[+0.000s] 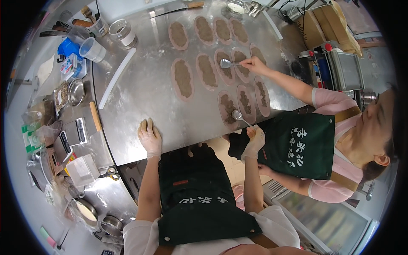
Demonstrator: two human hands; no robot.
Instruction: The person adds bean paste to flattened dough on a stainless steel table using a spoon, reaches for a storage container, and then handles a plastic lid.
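Observation:
My right hand (254,141), in a clear glove, grips the handle of a metal spoon (238,115). The spoon's bowl is over a pinkish oval dough piece (222,98) spread with crumbly brown filling (228,107); whether it touches the filling I cannot tell. My left hand (150,135), also gloved, lies on the steel table (140,93) near its front edge with fingers stretched out, holding nothing. Several more ovals with brown filling lie in rows beyond. At the right, a co-worker's bare hand (254,66) holds another metal spoon (225,63) over a filled oval.
The co-worker in a green apron (297,146) stands close on my right. A long white strip (117,78) lies at the table's left, a knife (178,8) at the far edge. Jars, scales (76,131), scissors (111,173) and bowls crowd the left counter.

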